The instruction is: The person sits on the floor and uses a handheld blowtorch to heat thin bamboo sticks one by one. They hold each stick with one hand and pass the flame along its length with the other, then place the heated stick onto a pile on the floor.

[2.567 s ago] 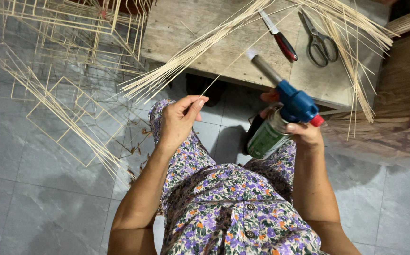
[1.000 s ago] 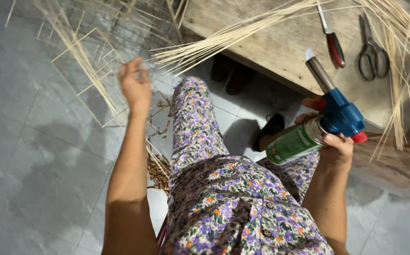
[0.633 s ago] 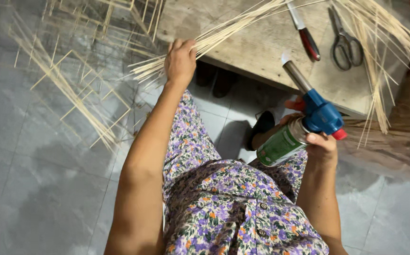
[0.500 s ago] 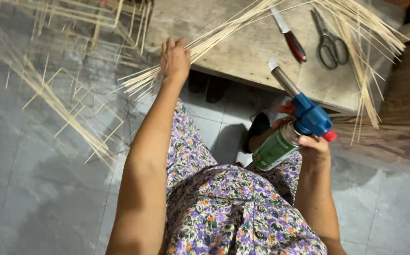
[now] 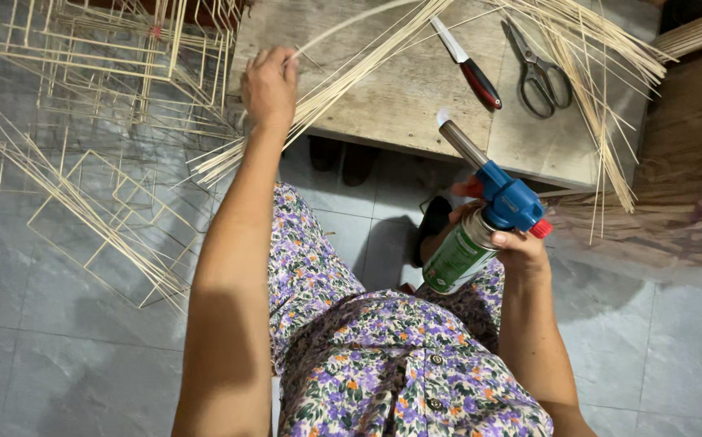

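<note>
Pale bamboo strips (image 5: 351, 77) fanned across wooden bench (image 5: 415, 97), ends overhanging near-left edge; left hand (image 5: 270, 85) at that left edge, fingers pinched on one thin strip (image 5: 343, 23) bowing up toward far edge. Green gas canister with blue torch head (image 5: 488, 222) gripped in right hand (image 5: 521, 251), just off bench's near edge, above lap, metal nozzle tilted toward bench. Red-handled knife (image 5: 470, 65) and scissors (image 5: 538, 69) flat near far-right corner; bamboo frames (image 5: 84, 81) on grey tiled floor (image 5: 674, 356).

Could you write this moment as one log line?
left hand: grasping bamboo strips on wooden table | right hand: holding gas torch
</note>
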